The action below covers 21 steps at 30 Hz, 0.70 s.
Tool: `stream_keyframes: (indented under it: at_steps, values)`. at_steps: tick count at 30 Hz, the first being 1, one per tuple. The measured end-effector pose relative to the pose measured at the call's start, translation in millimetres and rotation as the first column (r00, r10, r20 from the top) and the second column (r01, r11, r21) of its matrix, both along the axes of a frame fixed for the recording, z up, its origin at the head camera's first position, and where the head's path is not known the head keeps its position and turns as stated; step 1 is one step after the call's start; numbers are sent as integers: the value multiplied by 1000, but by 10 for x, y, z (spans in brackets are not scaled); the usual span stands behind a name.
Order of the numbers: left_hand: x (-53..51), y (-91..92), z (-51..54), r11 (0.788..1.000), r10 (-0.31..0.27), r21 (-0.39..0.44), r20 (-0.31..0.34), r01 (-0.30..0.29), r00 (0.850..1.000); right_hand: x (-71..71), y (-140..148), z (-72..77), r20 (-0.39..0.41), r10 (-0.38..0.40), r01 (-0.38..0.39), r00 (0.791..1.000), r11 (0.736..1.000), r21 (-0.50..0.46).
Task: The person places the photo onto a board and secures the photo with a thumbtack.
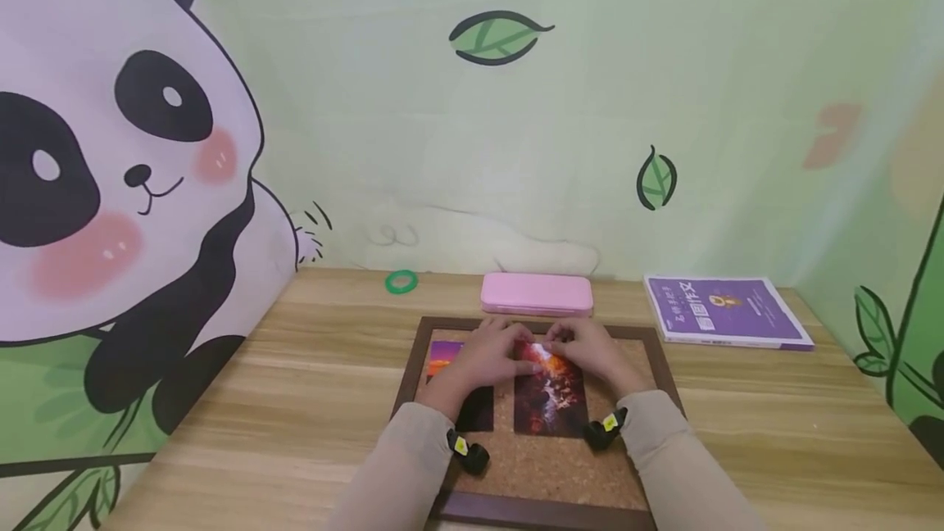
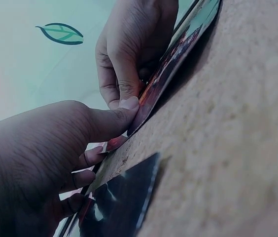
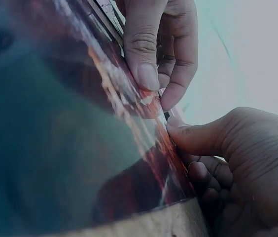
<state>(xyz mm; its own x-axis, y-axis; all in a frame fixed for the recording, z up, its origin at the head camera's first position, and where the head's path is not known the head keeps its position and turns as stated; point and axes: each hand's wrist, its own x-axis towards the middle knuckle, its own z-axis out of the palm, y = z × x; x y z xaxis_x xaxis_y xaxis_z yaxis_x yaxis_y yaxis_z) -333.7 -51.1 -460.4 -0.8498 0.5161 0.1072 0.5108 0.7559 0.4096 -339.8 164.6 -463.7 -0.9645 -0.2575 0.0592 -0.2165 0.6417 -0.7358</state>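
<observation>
A glossy photo print (image 1: 551, 404) with a fiery orange and dark pattern lies on a cork board (image 1: 546, 474) with a dark wooden frame. At its top left edge, the left hand (image 1: 494, 355) pinches the print between thumb and fingers. My right hand (image 1: 590, 347) grips the same edge farther right, its thumb (image 3: 193, 136) on the print's face. A small pale bit (image 3: 148, 99) shows beneath the left thumb; its kind is unclear. In the left wrist view the print stands slightly off the cork. A second, sunset-coloured print (image 1: 479, 416) is partly hidden by the left forearm.
Behind the board lies a pink pencil case (image 1: 537, 293). A green tape roll (image 1: 401, 282) is at the back left, and a purple book (image 1: 726, 312) at the back right. The wooden table (image 1: 295, 400) meets a wall covering printed with a panda (image 1: 170, 146).
</observation>
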Motion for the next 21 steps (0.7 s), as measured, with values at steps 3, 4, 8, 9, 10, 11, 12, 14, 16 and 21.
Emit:
stream_keyframes:
  at_steps: [3, 4, 8, 9, 10, 11, 12, 14, 16, 21]
  values:
    - [-1, -6, 31, 1000, -4, 3, 1, 4, 1000, -7, -8, 8, -8, -2, 2, 1000, 1000, -12]
    - [2, -6, 33, 1000, -3, 3, 1, 3, 1000, -9, -7, 3, -8, -1, 1, 1000, 1000, -15]
    - [12, -14, 24, 1000, 3, -2, 5, -3, 1000, -6, -12, -23, -2, 1, -1, 1000, 1000, -22]
    - [15, -15, 20, 1000, 5, -4, 6, -5, 1000, -4, -13, -28, 0, 1, -1, 1000, 1000, -23]
    - [14, -16, 17, 1000, 7, -3, 7, -7, 1000, -2, -14, -29, 1, 1, -1, 1000, 1000, -22]
    - [12, -16, 14, 1000, 6, -5, 4, -6, 1000, -3, -15, -30, 0, -1, 1, 1000, 1000, -22]
    - [9, -16, 13, 1000, 7, -6, 2, -7, 1000, -3, -13, -31, -2, -1, 1, 1000, 1000, -20]
    - [5, -14, 13, 1000, 9, -4, 1, -9, 1000, -5, -14, -23, -7, -3, 3, 1000, 1000, -18]
    - [1, -10, 13, 1000, 12, -3, 1, -12, 1000, -3, -17, -12, -10, -4, 4, 1000, 1000, -14]
    - [3, -5, 14, 1000, 12, 0, 5, -12, 1000, 13, -18, 14, -10, -13, 13, 1000, 1000, -4]
